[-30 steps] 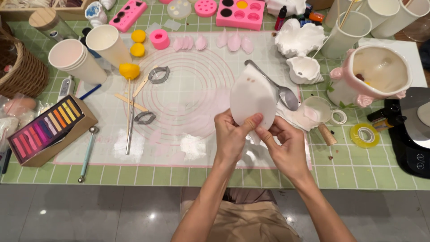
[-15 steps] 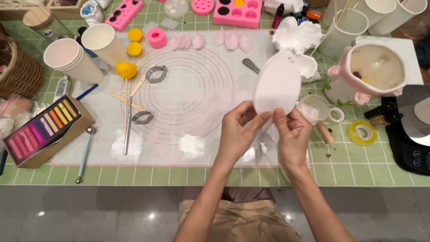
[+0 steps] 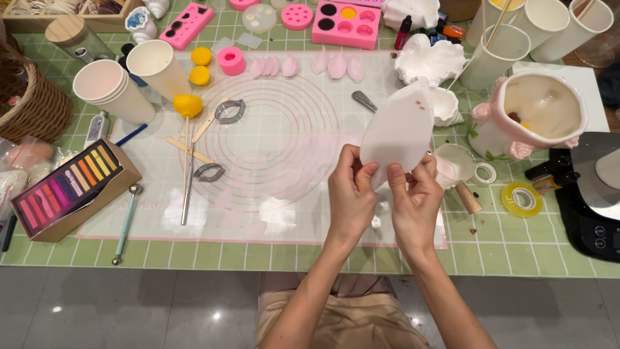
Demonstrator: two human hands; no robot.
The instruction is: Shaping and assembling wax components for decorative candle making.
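Scanning left to right: cardboard box (image 3: pixel 71 194) packed with colored chalk sticks, two stacks of empty paper cups (image 3: pixel 123 84), pink floral mug (image 3: pixel 536 116) holding pale liquid. Left hand (image 3: pixel 352 200) and right hand (image 3: pixel 413 207) both pinch the white leaf-shaped sheet (image 3: pixel 397 132) by its lower edge, raised over the mat's (image 3: pixel 278 129) right side.

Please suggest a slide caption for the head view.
Both hands, left and right, lift a white sheet over the mat.
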